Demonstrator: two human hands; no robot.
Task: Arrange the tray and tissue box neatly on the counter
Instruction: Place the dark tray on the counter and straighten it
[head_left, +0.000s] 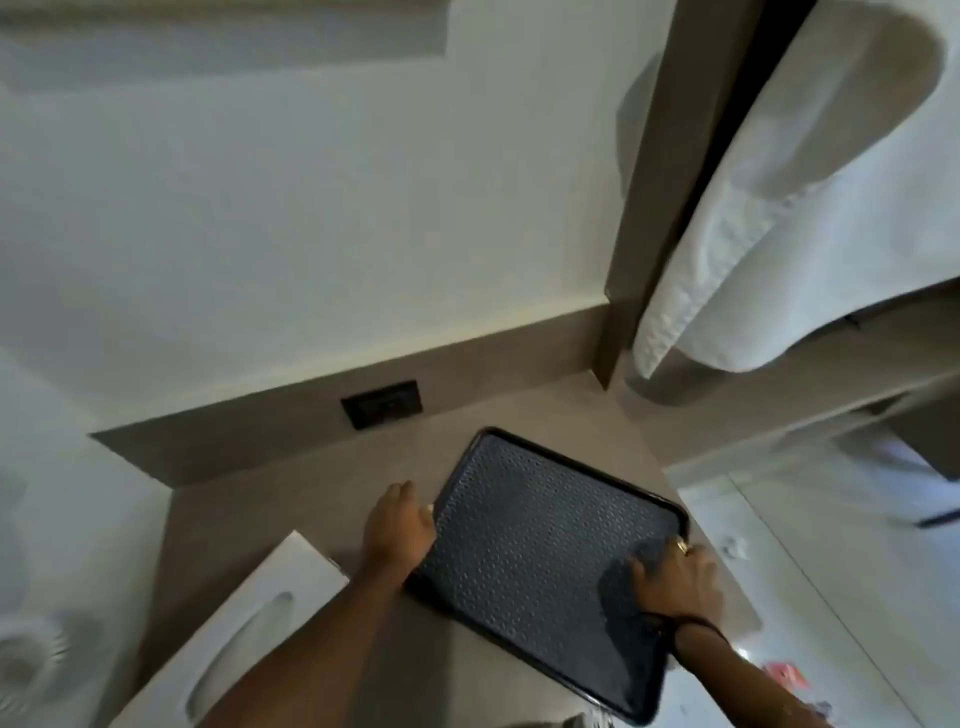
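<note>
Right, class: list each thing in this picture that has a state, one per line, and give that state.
Tray: flat on the counter, empty, askew.
Tissue box: lying beside the tray, untouched.
Left hand: on the tray's left rim.
Right hand: pressing a dark cloth on the tray.
Towel: hanging.

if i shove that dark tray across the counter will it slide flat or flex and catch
The tray looks rigid: its raised rim stays straight under both the left hand and the right hand. It is shallow and seems to lie flat on the smooth counter, so it would probably slide, not tip. Its near corner overhangs the edge, so it may pivot.
</note>
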